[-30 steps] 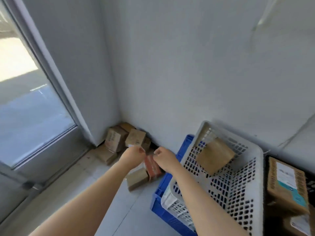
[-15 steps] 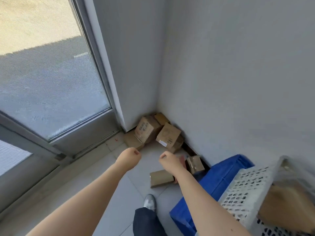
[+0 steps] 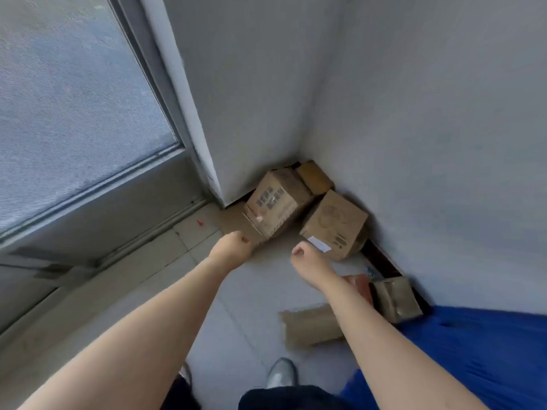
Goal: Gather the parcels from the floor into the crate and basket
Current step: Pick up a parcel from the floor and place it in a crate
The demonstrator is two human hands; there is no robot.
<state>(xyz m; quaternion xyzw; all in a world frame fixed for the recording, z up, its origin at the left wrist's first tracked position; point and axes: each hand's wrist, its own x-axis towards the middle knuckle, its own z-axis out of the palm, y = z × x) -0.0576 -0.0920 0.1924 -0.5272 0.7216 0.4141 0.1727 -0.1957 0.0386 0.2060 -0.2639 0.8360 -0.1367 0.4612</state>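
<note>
Several brown cardboard parcels lie in the floor corner. A printed box leans on a flat one, with a smaller box behind it. A labelled box sits to their right. Nearer me lie a flat parcel, a reddish packet and a small box. My left hand, fingers curled and empty, hovers just short of the printed box. My right hand, also curled and empty, is just in front of the labelled box. The blue crate fills the lower right.
A glass door with a metal sill stands to the left, and grey walls meet behind the parcels. My shoe rests on the tiled floor below the flat parcel. A dark gap runs along the right wall's base.
The view has swung left and down; the white basket has left the frame. Both hands have come closer to the corner boxes, staying curled and empty.
</note>
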